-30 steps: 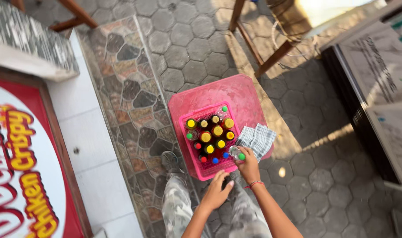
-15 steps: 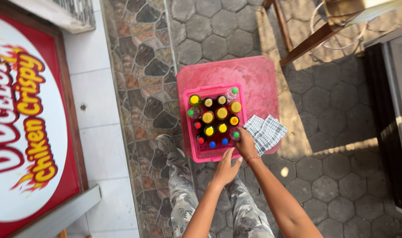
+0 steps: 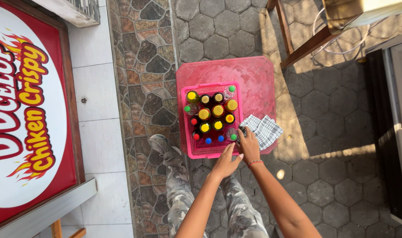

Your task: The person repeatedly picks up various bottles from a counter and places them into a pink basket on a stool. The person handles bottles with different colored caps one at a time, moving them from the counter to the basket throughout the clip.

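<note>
- Basket [image 3: 190,128], pink plastic w/ mesh walls, sits on the left half of a pink stool [image 3: 258,79], packed w/ upright capped bottles [image 3: 212,117].
- Left hand [image 3: 225,162] at basket's near right corner, fingers straight & together, lying on the rim; not closed round anything.
- Right hand [image 3: 248,144] just right of it, fingers curled at that corner by a green-capped bottle [image 3: 233,137]; can't tell if it's pinching the bottle or the rim.
- Checked cloth [image 3: 265,130] lies on stool, touching right hand's far side.
- Handling, prob.: full basket heavy, thin plastic flexes; bottles may tip or rattle. Best grip = both opposite rims, lift level.
</note>
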